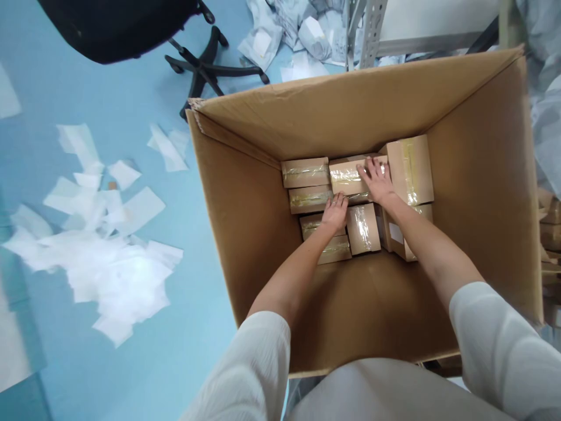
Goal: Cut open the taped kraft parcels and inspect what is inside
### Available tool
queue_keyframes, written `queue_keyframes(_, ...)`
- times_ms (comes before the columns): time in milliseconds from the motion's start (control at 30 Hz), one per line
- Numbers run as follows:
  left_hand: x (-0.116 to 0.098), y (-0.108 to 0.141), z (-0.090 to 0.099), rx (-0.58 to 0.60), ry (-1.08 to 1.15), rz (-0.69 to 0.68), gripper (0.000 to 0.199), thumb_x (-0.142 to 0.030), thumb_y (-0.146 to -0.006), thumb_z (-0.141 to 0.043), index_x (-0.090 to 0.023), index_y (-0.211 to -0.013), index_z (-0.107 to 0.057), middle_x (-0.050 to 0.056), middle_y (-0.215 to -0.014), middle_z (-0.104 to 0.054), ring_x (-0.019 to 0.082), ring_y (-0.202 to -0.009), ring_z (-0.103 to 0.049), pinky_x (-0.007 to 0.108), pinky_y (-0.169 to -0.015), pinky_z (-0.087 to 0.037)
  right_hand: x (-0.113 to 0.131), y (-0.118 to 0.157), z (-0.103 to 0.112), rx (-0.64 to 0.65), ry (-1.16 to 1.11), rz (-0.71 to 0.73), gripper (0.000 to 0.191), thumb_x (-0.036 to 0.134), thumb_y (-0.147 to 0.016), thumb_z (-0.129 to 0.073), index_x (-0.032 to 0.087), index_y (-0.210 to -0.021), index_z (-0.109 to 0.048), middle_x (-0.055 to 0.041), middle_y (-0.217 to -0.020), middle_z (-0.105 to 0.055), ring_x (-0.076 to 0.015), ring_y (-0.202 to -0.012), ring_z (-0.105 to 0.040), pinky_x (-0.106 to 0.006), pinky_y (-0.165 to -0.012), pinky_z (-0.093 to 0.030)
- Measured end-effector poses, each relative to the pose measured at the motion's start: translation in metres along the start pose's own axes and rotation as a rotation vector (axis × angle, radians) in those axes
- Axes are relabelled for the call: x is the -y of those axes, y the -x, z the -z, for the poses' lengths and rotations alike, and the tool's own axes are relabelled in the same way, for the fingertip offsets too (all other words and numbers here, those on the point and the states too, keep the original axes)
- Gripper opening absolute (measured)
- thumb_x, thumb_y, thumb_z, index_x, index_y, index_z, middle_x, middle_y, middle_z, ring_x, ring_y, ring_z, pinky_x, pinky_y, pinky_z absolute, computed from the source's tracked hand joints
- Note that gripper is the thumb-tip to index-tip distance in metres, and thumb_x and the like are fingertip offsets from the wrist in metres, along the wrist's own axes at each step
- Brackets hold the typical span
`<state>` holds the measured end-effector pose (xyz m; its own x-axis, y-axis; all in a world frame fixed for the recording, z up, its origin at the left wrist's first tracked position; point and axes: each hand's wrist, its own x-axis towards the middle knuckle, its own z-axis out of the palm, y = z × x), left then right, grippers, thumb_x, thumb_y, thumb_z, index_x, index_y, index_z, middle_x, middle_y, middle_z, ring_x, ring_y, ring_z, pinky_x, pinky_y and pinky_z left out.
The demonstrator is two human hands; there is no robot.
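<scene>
Left hand (335, 214) half-open, right hand (378, 183) spread on box (346, 178), neither gripping | carton's (324, 120) far edge | likely aligning; next needs even pressure

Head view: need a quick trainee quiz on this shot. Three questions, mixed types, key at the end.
1. True or false: the left hand and the right hand are both outside the large carton.
2. What lies strewn on the blue floor, left of the carton?
a) metal tools
b) white sheets
c) glass bottles
3. Fill in: the ____ hand reaches farther forward.

Key: 1. False, both are inside it. 2. b. 3. right.
</scene>
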<state>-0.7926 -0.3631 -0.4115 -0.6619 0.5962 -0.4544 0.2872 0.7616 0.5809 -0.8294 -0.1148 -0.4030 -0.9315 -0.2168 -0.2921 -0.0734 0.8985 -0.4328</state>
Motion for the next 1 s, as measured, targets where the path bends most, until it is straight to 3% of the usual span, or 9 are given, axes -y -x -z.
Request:
queue_keyframes(200, 0.0, 0.006, -0.004, 0.023, -0.065, -0.022, 0.088, -0.011, -0.087, -0.061, -0.01, -0.172, -0.039, 0.02, -0.186, -0.019, 0.037, -0.173, -0.017, 0.059, -0.141, -0.007, -0.009, -0.012, -0.011, -0.048, -0.012, 0.033, 0.106, 0.03, -0.088, -0.087, 0.015, -0.175, -0.029, -0.024, -0.187, -0.003, -0.0479, -0.17, 0.013, -0.083, -0.128, 0.007)
queue_keyframes(367, -0.005, 0.012, 0.002, 0.006, -0.065, -0.014, 0.086, -0.01, -0.087, -0.062, -0.012, -0.171, -0.041, 0.021, -0.186, -0.02, 0.038, -0.174, -0.014, 0.061, -0.141, -0.007, -0.003, -0.009, -0.004, -0.063, -0.01, 0.063, 0.1, 0.025, -0.089, -0.082, 0.013, -0.174, -0.031, -0.0255, -0.186, -0.009, -0.0483, -0.17, 0.007, -0.082, -0.127, 0.002)
queue_keyframes(500, -0.013, 0.023, 0.024, -0.057, -0.149, -0.015, 0.092, -0.018, -0.094, -0.063, -0.017, -0.178, -0.026, 0.017, -0.188, -0.013, 0.035, -0.176, -0.003, 0.062, -0.141, -0.003, 0.01, 0.003, 0.014, -0.014, 0.118, 0.091, 0.107, 0.032, -0.088, -0.082, 0.02, -0.178, -0.025, -0.0233, -0.186, -0.013, -0.0524, -0.169, -0.003, -0.082, -0.127, -0.008)
queue_keyframes(667, -0.03, 0.033, 0.063, -0.092, -0.284, 0.038, 0.117, -0.038, -0.094, -0.075, -0.017, -0.181, 0.0, 0.016, -0.189, 0.006, 0.037, -0.174, 0.014, 0.065, -0.14, 0.007, 0.037, 0.036, 0.039, 0.035, 0.316, 0.122, 0.126, 0.037, -0.083, -0.085, 0.019, -0.181, -0.008, -0.0282, -0.185, -0.013, -0.0568, -0.166, -0.009, -0.08, -0.123, -0.014)
queue_keyframes(833, -0.051, 0.047, 0.09, -0.044, -0.395, 0.032, 0.137, -0.045, -0.083, -0.09, -0.016, -0.182, 0.001, 0.018, -0.188, 0.008, 0.038, -0.173, 0.018, 0.065, -0.139, 0.008, 0.067, 0.073, 0.06, 0.083, 0.339, 0.104, 0.135, 0.037, -0.077, -0.089, 0.021, -0.182, -0.006, -0.0253, -0.186, -0.01, -0.0567, -0.166, -0.008, -0.076, -0.125, -0.012)
queue_keyframes(1000, -0.072, 0.074, 0.11, -0.038, -0.448, -0.023, 0.14, -0.045, -0.081, -0.091, -0.018, -0.182, 0.003, 0.019, -0.188, 0.009, 0.041, -0.173, 0.015, 0.067, -0.139, 0.008, 0.099, 0.109, 0.082, 0.022, 0.3, 0.065, 0.135, 0.04, -0.074, -0.093, 0.024, -0.182, -0.013, -0.0256, -0.185, -0.016, -0.0561, -0.164, -0.019, -0.072, -0.126, -0.017)
